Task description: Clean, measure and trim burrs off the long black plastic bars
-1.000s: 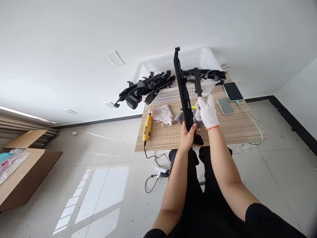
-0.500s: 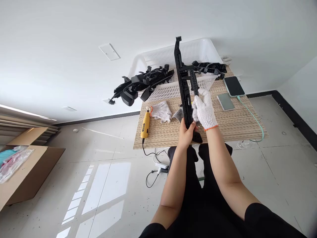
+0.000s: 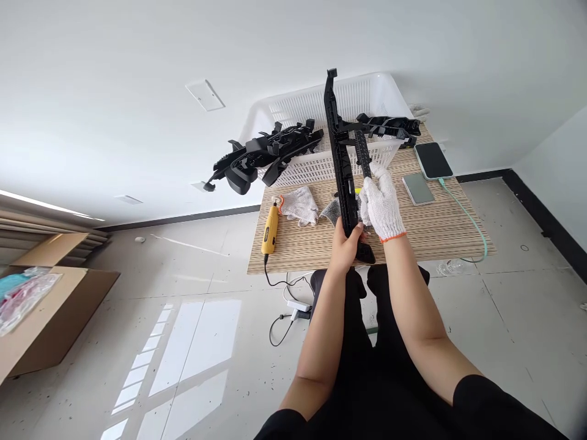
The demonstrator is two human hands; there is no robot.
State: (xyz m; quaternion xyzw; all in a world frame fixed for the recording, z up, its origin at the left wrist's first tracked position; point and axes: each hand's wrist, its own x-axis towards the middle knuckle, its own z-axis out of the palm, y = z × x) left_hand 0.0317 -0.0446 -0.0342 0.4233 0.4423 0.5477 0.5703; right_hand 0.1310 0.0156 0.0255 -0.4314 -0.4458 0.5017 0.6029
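A long black plastic trim part [image 3: 342,165] stands nearly upright before me, with a side arm branching off to its right. Its lower end is gripped by my bare left hand [image 3: 345,245], thumb across the front. My right hand [image 3: 383,205], in a white knit glove with an orange cuff, is closed around the lower end of the side arm; its fingertips are partly hidden. Behind the part, a grey cloth [image 3: 330,212] lies on the table, and a bit of something yellow [image 3: 358,191] shows beside the glove.
A white plastic basket [image 3: 302,174] holds several black plastic parts [image 3: 261,153] overhanging its left side. On the striped table [image 3: 302,256] lie a yellow corded rotary tool [image 3: 269,229], a spare glove [image 3: 300,206], a phone [image 3: 433,160] on a green cable, and a grey-green box [image 3: 417,188]. A power strip [image 3: 299,307] is below.
My gloved right hand has shifted very slightly right and down. My left hand keeps its grip on the trim part, and the view has moved a little.
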